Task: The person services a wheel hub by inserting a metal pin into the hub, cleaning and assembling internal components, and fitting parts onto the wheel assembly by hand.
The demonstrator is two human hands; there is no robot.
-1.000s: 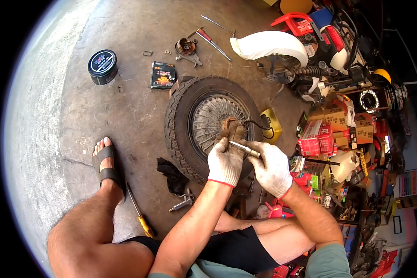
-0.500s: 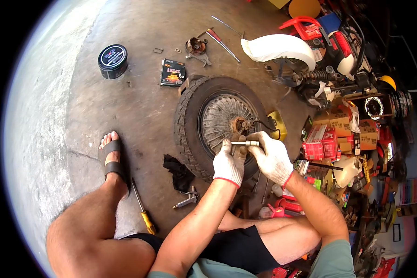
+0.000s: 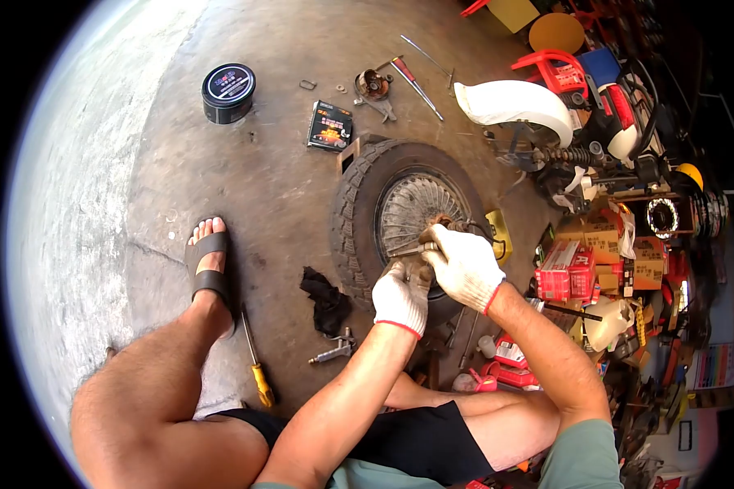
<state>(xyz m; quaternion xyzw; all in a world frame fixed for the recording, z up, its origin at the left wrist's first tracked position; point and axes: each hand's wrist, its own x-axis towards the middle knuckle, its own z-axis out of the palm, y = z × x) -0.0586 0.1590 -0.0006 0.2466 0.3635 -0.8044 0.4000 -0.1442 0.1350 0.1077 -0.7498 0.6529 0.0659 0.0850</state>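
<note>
Right hand (image 3: pixel 466 261) has neared left hand (image 3: pixel 401 295); both grip a rod (image 3: pixel 408 250); open floor (image 3: pixel 277 220) borders tyre's left edge (image 3: pixel 351 220).

L forearm (image 3: pixel 344 385) is slanting up-R; R forearm (image 3: pixel 540 344) is angling up-L, elbow (image 3: pixel 585 407) bent. Gloved L hand (image 3: pixel 402 293) & R hand (image 3: pixel 465 261) are sitting side by side, fingers (image 3: pixel 438 236) bent & gripping, R slightly higher.
</note>
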